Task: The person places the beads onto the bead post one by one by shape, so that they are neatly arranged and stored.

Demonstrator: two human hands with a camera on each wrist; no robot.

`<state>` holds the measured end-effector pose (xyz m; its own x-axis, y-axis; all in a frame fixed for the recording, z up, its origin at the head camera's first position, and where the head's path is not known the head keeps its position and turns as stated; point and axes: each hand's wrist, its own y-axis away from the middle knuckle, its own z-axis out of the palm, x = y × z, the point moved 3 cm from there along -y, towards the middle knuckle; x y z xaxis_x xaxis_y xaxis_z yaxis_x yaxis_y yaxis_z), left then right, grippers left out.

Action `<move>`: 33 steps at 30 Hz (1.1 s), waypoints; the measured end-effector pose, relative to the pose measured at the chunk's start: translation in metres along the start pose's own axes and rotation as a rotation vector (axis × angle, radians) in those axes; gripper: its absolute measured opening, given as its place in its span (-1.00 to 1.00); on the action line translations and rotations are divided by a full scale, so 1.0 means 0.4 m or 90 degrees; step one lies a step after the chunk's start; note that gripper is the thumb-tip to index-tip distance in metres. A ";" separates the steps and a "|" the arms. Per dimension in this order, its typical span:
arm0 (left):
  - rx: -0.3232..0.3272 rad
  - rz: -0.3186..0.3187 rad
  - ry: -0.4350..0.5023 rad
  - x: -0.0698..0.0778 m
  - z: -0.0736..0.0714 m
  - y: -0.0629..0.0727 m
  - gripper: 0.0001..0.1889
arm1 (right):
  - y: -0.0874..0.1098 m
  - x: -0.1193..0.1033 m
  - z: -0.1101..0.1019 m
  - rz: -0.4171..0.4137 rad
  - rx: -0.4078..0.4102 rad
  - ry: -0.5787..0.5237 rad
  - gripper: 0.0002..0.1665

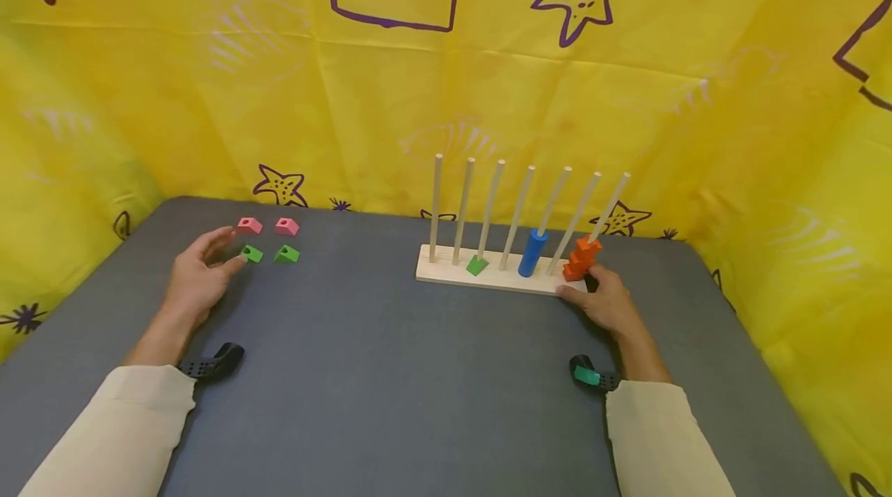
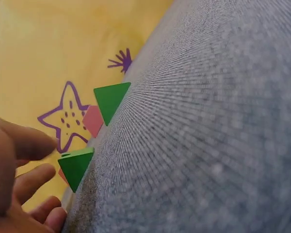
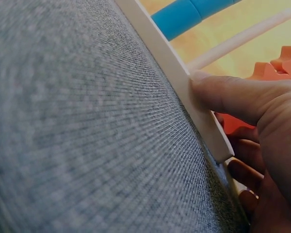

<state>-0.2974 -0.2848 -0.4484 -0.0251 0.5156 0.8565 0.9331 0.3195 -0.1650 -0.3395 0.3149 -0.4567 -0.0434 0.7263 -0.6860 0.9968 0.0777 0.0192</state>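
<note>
My left hand reaches beside a green triangular block, its fingers apart. In the left wrist view the thumb and fingertips are right at that green block, which stands on the cloth. My right hand grips the right end of a wooden peg board, thumb on its front edge and the other fingers behind its end. Star-shaped orange pieces are stacked on the rightmost peg, close to these fingers. A blue cylinder stack and one green triangular block sit on other pegs.
Another green triangular block lies right of the left hand. Behind are two pink blocks, one left and one right. Several tall bare pegs rise from the board. A yellow patterned cloth hangs behind the grey table.
</note>
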 end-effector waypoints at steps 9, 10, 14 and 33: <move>-0.067 0.062 -0.100 0.005 0.030 0.023 -0.40 | 0.017 0.008 -0.009 -0.001 -0.002 0.008 -0.16; -0.058 0.062 -0.111 0.005 0.031 0.026 -0.43 | 0.018 0.010 -0.009 0.000 -0.003 0.009 -0.16; -0.028 0.055 -0.142 0.003 0.030 0.033 -0.55 | 0.024 0.008 -0.011 -0.004 -0.003 0.004 -0.18; 0.092 0.076 0.034 0.108 0.023 0.064 -0.60 | 0.000 -0.001 -0.004 0.003 0.001 -0.003 -0.20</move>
<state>-0.2778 -0.2472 -0.4201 0.1058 0.5155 0.8503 0.8669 0.3712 -0.3329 -0.3396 0.3159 -0.4552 -0.0384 0.7239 -0.6888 0.9971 0.0732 0.0214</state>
